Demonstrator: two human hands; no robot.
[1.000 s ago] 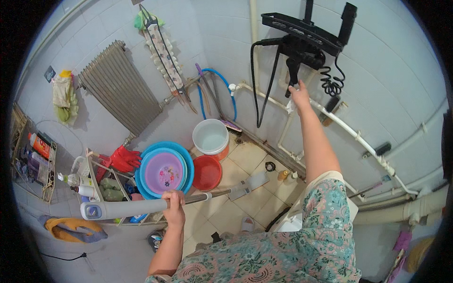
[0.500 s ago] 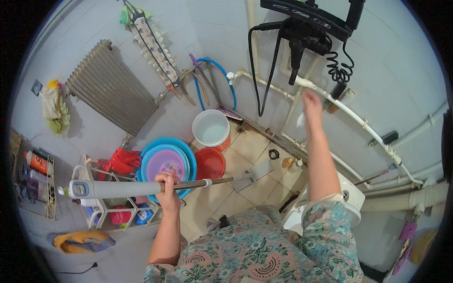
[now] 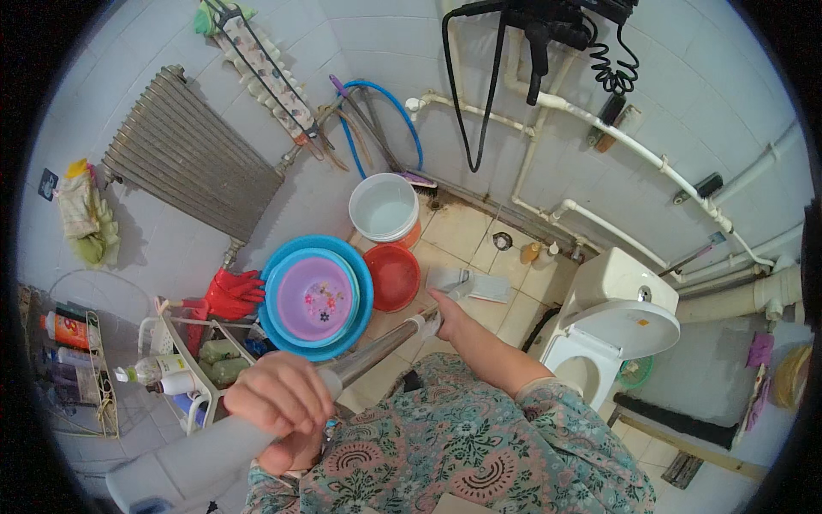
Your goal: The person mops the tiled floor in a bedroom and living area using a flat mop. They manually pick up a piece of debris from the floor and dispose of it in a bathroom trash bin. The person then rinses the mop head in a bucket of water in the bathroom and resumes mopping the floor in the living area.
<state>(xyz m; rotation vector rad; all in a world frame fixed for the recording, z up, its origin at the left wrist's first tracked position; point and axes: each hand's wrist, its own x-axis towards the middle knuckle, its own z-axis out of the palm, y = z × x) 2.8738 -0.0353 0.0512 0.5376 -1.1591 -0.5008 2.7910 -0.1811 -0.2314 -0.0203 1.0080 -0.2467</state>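
My left hand (image 3: 278,403) is closed around the grey handle end of a long mop (image 3: 377,347) near the lower left. The metal pole runs up and right to my right hand (image 3: 441,321), which grips it lower down. The flat grey mop head (image 3: 475,284) rests on the beige floor tiles beyond that hand, beside a red basin (image 3: 392,276).
Stacked blue and purple basins (image 3: 315,295) lean by a white bucket (image 3: 384,208). A white toilet (image 3: 612,321) stands at right. A radiator (image 3: 184,158), red gloves (image 3: 229,293), a wire rack with bottles (image 3: 184,368), wall pipes (image 3: 616,141) and a black shower unit (image 3: 548,21) surround the floor.
My right hand dropped from the wall pipe and took hold of the mop pole. The mop swung from lying level to pointing down at the floor, its head now on the tiles.
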